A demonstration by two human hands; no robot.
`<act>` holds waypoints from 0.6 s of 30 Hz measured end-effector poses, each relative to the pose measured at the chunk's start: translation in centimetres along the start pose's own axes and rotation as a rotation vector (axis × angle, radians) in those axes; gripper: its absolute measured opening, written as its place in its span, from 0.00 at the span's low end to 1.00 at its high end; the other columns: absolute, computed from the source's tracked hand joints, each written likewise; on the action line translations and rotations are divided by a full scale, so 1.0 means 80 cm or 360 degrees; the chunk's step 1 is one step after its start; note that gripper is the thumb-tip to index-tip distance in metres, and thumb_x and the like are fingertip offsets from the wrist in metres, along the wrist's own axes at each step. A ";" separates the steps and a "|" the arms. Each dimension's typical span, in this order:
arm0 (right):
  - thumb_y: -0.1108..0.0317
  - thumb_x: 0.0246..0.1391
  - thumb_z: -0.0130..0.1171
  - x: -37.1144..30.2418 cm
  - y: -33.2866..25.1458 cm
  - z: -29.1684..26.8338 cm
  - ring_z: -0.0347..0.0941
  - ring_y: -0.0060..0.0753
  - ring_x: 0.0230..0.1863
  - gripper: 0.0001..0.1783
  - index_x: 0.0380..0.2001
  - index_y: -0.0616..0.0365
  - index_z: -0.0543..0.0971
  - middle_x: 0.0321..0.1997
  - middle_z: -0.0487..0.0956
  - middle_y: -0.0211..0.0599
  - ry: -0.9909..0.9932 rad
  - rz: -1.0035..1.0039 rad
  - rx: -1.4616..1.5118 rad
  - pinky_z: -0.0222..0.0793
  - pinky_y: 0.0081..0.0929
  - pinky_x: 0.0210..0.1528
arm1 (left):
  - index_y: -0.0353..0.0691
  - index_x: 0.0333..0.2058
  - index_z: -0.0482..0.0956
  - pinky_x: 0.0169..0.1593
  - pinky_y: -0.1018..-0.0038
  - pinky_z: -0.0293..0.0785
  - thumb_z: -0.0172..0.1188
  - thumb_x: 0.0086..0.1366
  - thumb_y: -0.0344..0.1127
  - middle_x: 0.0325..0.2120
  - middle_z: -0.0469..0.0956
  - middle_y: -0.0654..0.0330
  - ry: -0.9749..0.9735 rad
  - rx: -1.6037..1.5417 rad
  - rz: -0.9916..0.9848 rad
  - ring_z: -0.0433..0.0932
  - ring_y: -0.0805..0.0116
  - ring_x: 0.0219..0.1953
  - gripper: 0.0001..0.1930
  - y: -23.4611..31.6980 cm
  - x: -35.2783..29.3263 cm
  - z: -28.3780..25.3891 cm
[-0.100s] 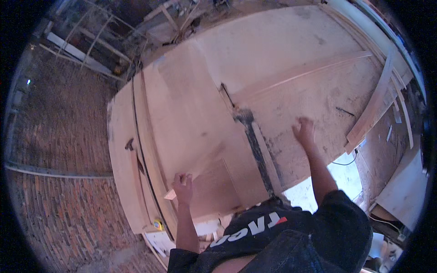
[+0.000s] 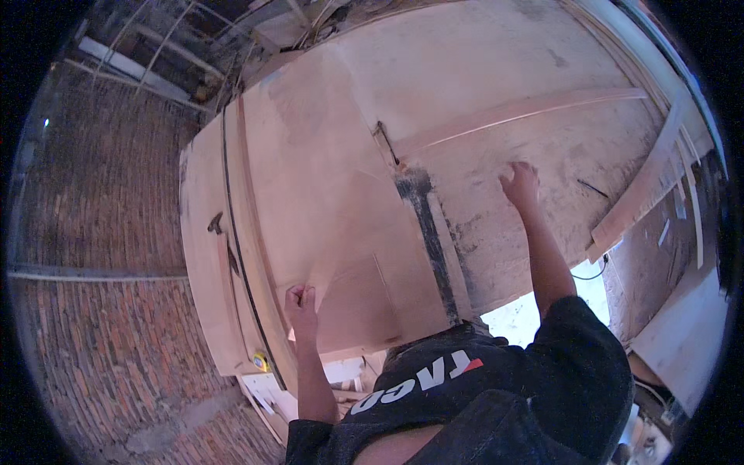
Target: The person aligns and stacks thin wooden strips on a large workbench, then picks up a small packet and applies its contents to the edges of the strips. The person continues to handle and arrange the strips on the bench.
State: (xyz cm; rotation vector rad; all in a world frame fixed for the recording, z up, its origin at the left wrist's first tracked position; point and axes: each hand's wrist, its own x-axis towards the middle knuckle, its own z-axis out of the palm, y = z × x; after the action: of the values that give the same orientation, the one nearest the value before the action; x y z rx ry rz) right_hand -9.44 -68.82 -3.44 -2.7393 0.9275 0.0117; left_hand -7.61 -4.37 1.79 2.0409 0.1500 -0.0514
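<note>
My left hand (image 2: pixel 301 304) is over the near left part of a large pale wooden board (image 2: pixel 310 194), its fingers curled into a pinch. Whether anything thin sits between those fingertips cannot be made out. A small pale patch shows beside that wrist. Farther right, my right hand (image 2: pixel 523 184) hovers above or rests on the dusty board, thumb and bent fingers apart, with nothing visible in them. Between the hands runs a dark strip (image 2: pixel 434 240) beside a narrow wooden batten. A thin dark tool (image 2: pixel 385 142) lies beyond it.
A hammer (image 2: pixel 215 223) and a yellow tape measure (image 2: pixel 261 362) lie at the left beside a long dark-edged strip (image 2: pixel 242 263). Long wood strips (image 2: pixel 639 190) and a dark stick (image 2: pixel 593 188) are at the right. A brick surface (image 2: pixel 101 325) borders the left.
Both hands appear higher in the picture, the right one most. The board and the things on it also shift a little upward as the view moves. The left fingers look more closed.
</note>
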 end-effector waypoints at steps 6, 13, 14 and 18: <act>0.48 0.52 0.73 0.159 -0.090 0.006 0.52 0.53 0.78 0.40 0.67 0.37 0.72 0.76 0.63 0.37 0.0183 -0.0435 -0.0223 0.54 0.70 0.72 | 0.40 0.51 0.75 0.42 0.74 0.72 0.69 0.66 0.33 0.34 0.76 0.64 0.0292 -0.0336 -0.0461 0.74 0.73 0.36 0.18 0.025 -0.028 -0.037; 0.39 0.54 0.69 0.222 -0.149 -0.007 0.45 0.49 0.82 0.42 0.70 0.30 0.69 0.80 0.57 0.29 -0.0237 -0.0477 -0.0509 0.49 0.77 0.73 | 0.37 0.54 0.74 0.49 0.73 0.73 0.70 0.63 0.27 0.43 0.80 0.59 0.0540 -0.0536 -0.0550 0.78 0.70 0.43 0.22 0.013 -0.086 -0.059; 0.39 0.55 0.68 0.229 -0.151 -0.009 0.45 0.49 0.82 0.41 0.70 0.29 0.69 0.81 0.57 0.28 -0.0272 -0.0487 -0.0555 0.49 0.77 0.73 | 0.36 0.54 0.74 0.49 0.73 0.73 0.70 0.63 0.27 0.43 0.80 0.58 0.0572 -0.0524 -0.0553 0.78 0.69 0.43 0.22 0.009 -0.091 -0.063; 0.39 0.60 0.63 0.240 -0.173 -0.011 0.46 0.44 0.82 0.38 0.71 0.28 0.68 0.81 0.57 0.26 -0.0346 -0.0492 -0.0596 0.47 0.76 0.74 | 0.34 0.54 0.74 0.49 0.74 0.74 0.70 0.62 0.27 0.44 0.80 0.57 0.0762 -0.0551 -0.0689 0.78 0.70 0.43 0.23 0.020 -0.102 -0.072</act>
State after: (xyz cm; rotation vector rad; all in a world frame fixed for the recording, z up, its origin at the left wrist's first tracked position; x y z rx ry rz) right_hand 14.08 -69.89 -1.07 -3.1101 0.4750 0.4599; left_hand -15.67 -0.69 6.68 1.6124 0.8404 0.1839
